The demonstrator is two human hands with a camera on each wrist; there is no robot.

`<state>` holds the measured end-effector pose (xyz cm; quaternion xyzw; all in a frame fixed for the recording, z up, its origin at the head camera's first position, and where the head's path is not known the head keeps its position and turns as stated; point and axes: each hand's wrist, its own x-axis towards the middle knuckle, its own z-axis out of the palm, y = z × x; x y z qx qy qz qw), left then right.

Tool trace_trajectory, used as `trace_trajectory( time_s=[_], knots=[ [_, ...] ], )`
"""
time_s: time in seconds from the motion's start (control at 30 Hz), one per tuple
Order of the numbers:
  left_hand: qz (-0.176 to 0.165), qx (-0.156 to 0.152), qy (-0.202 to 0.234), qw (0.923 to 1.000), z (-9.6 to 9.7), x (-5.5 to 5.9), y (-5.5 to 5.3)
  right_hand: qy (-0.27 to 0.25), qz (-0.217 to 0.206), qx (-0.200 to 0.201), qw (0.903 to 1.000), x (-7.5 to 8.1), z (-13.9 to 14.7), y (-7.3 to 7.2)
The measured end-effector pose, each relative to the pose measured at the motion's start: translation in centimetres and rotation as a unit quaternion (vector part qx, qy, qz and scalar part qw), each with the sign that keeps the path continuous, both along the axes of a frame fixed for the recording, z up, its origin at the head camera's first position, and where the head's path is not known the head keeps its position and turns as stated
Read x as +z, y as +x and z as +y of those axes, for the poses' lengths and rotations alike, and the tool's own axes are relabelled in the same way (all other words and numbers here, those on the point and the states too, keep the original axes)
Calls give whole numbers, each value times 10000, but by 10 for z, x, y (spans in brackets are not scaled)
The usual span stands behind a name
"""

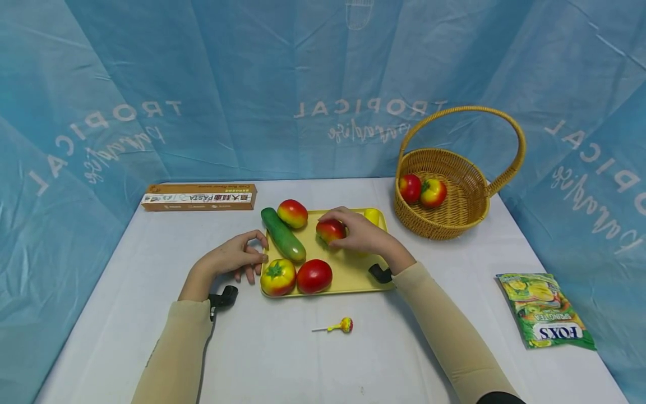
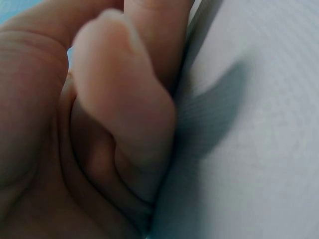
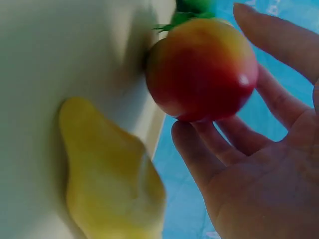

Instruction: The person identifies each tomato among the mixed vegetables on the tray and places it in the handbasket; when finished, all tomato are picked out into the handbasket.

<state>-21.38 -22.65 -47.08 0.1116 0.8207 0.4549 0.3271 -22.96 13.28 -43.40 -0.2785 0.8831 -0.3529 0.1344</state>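
Observation:
My right hand (image 1: 355,231) is over the tray, fingers and thumb curled round a red-and-yellow tomato (image 3: 202,69) with a green leafy top. Close to that hand, a yellow pear-shaped piece (image 3: 112,174) lies on the yellow tray (image 1: 353,275), partly hidden in the head view. At the tray's left edge, my left hand (image 1: 232,258) rests low with loosely bent fingers and holds nothing. Beside it are a green cucumber (image 1: 284,235) and a yellow-red tomato (image 1: 278,277). A redder tomato (image 1: 314,276) sits at the front rim, and another red-yellow one (image 1: 292,214) at the back.
A wicker basket (image 1: 466,196) with a tall handle holds two red or yellow-red pieces at back right. The pasta box (image 1: 199,197) lies at back left. A lollipop (image 1: 345,325) is in front of the tray, and a green FOX'S bag (image 1: 545,311) at right.

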Motion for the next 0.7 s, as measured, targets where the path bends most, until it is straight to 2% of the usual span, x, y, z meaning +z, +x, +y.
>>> trace_trajectory(
  time_s=[0.27, 0.57, 0.7],
  knots=[
    [4, 2, 4, 10000, -1, 0, -1, -25, -59, -265, 9996, -5, 3, -4],
    [15, 17, 23, 10000, 0, 1, 0, -158, -179, -295, 9993, -1, 10, -5],
    [1, 7, 10, 10000, 0, 2, 0, -375, -291, -311, 9984, 3, 14, -6]
  ],
)
